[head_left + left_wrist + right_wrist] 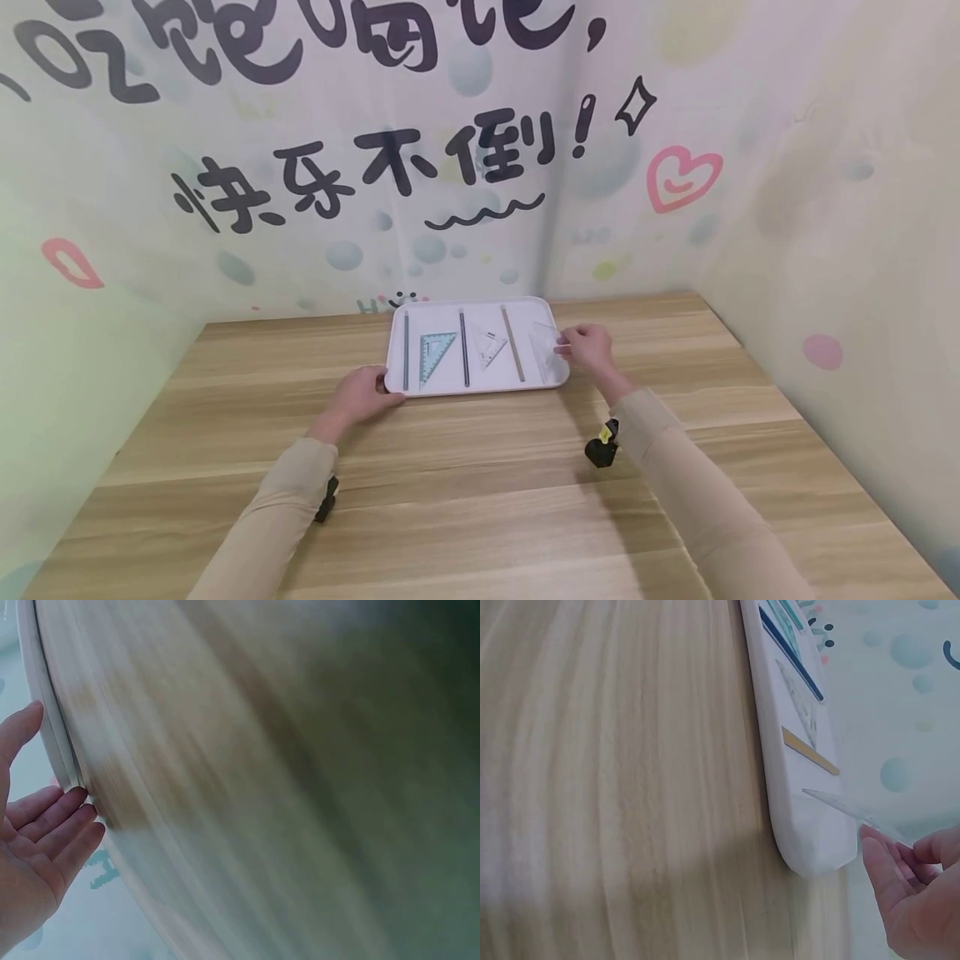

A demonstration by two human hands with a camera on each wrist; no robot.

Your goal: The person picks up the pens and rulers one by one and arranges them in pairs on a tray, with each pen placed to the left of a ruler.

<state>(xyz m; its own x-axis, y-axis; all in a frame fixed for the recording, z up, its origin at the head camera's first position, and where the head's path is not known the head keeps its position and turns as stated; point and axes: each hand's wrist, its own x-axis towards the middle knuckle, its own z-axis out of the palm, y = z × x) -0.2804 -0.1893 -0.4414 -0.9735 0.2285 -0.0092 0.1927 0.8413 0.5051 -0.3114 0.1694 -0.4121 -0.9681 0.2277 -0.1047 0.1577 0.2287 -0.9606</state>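
Observation:
A white tray (480, 391) lies near the back of the table. My left hand (363, 395) holds its front left corner, thumb along the front side and fingers by the left end. Over the tray's right end, my right hand (590, 350) pinches a clear set square (847, 807) between thumb and fingers, the square tilted up from the tray in the right wrist view. From left to right the tray bears a grey-green pencil (407, 352), a teal set square (431, 357), a dark blue pencil (464, 348), a small clear set square (491, 347) and a gold pencil (513, 343).
The wood-grain table (465, 492) stretches from the tray toward me. Right behind the tray stands a printed wall (510, 250), with further walls at left and right. A black wrist device (602, 448) hangs below my right sleeve, another (327, 500) by the left.

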